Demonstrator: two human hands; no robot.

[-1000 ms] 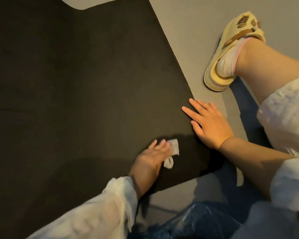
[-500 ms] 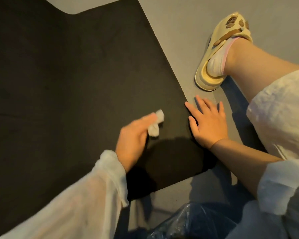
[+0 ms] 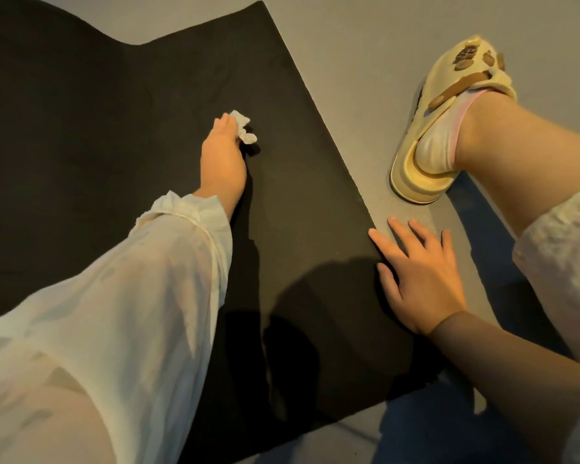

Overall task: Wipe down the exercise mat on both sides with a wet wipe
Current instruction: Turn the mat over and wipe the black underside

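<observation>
Wiping top side of mat (image 3: 114,135): left hand (image 3: 222,159) pressing bunched wipe (image 3: 243,130), right hand (image 3: 419,276) flat, fingers spread, pinning edge. Next: cover remaining surface, then flip.

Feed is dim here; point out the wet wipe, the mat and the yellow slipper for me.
wet wipe (image 3: 243,128), head view, on its crumpled white middle.
mat (image 3: 148,112), head view, on its bare dark surface.
yellow slipper (image 3: 416,177), head view, on its heel.
</observation>
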